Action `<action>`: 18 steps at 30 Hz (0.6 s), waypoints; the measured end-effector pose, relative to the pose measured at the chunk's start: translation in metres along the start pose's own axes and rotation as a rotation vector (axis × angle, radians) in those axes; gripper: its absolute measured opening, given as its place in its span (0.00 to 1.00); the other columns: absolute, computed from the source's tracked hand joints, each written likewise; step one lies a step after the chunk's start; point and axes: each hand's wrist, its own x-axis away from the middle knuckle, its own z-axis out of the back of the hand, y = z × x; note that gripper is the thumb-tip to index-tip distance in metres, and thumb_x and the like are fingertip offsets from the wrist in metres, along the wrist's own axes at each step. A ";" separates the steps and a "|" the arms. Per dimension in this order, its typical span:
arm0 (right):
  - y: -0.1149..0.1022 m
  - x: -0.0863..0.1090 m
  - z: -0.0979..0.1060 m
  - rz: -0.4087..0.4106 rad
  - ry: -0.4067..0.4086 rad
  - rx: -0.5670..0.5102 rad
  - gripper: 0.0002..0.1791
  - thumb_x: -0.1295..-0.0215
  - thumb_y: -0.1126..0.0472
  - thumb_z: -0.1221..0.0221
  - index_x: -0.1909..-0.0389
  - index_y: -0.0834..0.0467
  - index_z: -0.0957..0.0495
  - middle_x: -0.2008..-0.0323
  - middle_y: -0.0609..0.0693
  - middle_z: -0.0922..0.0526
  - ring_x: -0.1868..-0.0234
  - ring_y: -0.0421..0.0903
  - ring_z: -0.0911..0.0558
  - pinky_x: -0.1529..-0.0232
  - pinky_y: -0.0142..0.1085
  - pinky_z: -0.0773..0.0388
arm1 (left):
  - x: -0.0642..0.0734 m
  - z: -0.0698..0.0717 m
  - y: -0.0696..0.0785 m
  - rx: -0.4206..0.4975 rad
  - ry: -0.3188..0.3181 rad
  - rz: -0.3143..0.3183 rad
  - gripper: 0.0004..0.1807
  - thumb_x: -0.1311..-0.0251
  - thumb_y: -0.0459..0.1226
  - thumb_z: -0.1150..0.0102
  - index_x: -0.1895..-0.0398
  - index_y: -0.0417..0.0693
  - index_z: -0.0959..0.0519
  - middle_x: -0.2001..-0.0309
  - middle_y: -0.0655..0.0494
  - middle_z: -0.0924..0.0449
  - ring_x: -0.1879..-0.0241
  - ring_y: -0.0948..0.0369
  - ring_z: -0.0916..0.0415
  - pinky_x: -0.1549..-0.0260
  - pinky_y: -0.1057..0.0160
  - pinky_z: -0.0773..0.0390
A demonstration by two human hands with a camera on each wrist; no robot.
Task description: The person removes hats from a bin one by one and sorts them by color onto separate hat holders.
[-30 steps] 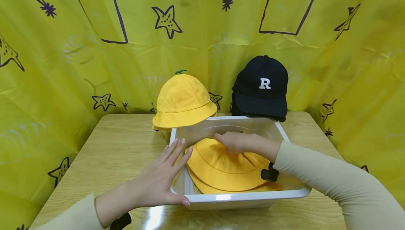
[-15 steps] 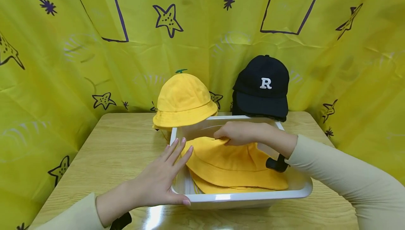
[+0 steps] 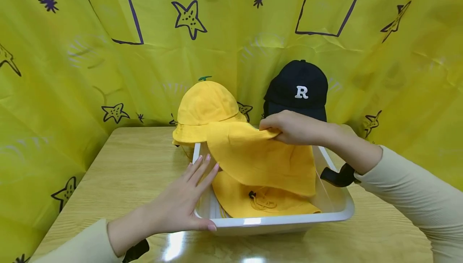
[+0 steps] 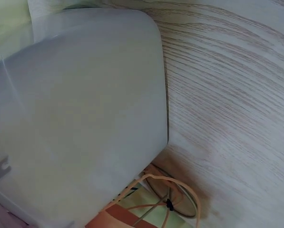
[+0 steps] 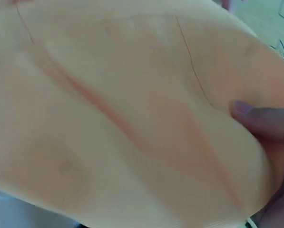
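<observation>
A yellow bucket hat [image 3: 264,162] hangs tilted above the white plastic bin [image 3: 285,218], pinched at its crown by my right hand [image 3: 294,128]. Close up in the right wrist view, the thumb [image 5: 263,121] presses into the fabric of the hat [image 5: 132,128]. Another yellow hat [image 3: 231,198], with a thin cord and black toggle, lies in the bin beneath it. My left hand [image 3: 181,204] rests on the bin's near left corner, fingers straight and spread along the left rim, thumb on the front rim. In the left wrist view the bin's wall [image 4: 80,109] fills much of the frame.
Behind the bin at left sits a yellow hat with a green sprout [image 3: 204,102]. A black cap with a white R [image 3: 298,88] is at back right, partly covered by my right hand. Both are near the wooden table's [image 3: 130,162] back edge, before a yellow curtain [image 3: 152,70].
My right hand has lifted the upper yellow hat up out of the bin, uncovering the hat below with its cord. My left hand has stayed on the bin's corner.
</observation>
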 end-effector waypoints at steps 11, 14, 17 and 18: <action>-0.003 0.007 0.028 0.169 0.275 -0.001 0.17 0.53 0.82 0.37 0.70 0.56 0.23 0.72 0.42 0.24 0.71 0.37 0.30 0.71 0.29 0.31 | 0.002 0.001 -0.006 0.078 0.028 -0.041 0.57 0.45 0.73 0.72 0.25 0.40 0.60 0.26 0.39 0.60 0.28 0.40 0.61 0.33 0.44 0.50; -0.003 0.006 0.031 0.259 0.323 -0.026 0.18 0.54 0.82 0.37 0.71 0.56 0.23 0.72 0.42 0.23 0.71 0.36 0.29 0.69 0.27 0.32 | 0.002 0.004 -0.012 0.172 0.072 -0.017 0.56 0.43 0.70 0.63 0.25 0.40 0.62 0.26 0.39 0.60 0.28 0.41 0.60 0.32 0.45 0.53; -0.002 0.005 0.033 0.330 0.370 -0.038 0.18 0.56 0.83 0.37 0.72 0.57 0.23 0.72 0.43 0.21 0.70 0.38 0.28 0.67 0.26 0.32 | -0.006 0.010 -0.019 0.232 0.166 -0.013 0.57 0.43 0.67 0.55 0.26 0.38 0.62 0.27 0.36 0.58 0.29 0.40 0.57 0.34 0.42 0.50; -0.002 0.005 0.034 0.350 0.388 -0.032 0.18 0.57 0.82 0.36 0.72 0.57 0.23 0.72 0.43 0.20 0.70 0.38 0.28 0.66 0.26 0.33 | -0.011 0.013 -0.021 0.241 0.208 -0.022 0.57 0.43 0.66 0.54 0.26 0.37 0.62 0.27 0.34 0.56 0.29 0.39 0.55 0.35 0.41 0.48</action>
